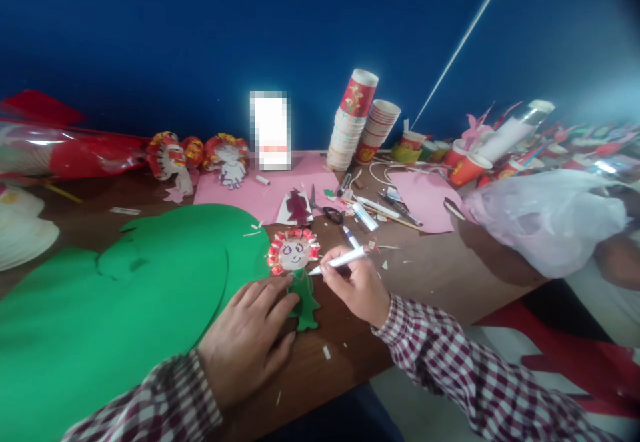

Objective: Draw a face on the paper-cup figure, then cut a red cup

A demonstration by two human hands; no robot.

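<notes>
I have the paper figure lying flat on the worktop, between my two hands and right by the rounded edge of the green sheet. Its long axis runs almost straight away from me, with the ringed head at the far end, the green dress hem at the near end and a slight lean to the left. My left hand is the nearer one: palm down, fingers extended, fingertips resting over the left side of the dress just below the head. My right hand is on the other side, fingers closed around a white pen. The pen comes in crosswise to the figure, its tip at the right shoulder, beside the neck; from this view I can't tell whether it touches the paper. The hands are apart, with the upper dress between fingertips and pen tip. Beyond the head I see a dark red cutout, with the scissors just to its right, and farther back the stacked cups.
</notes>
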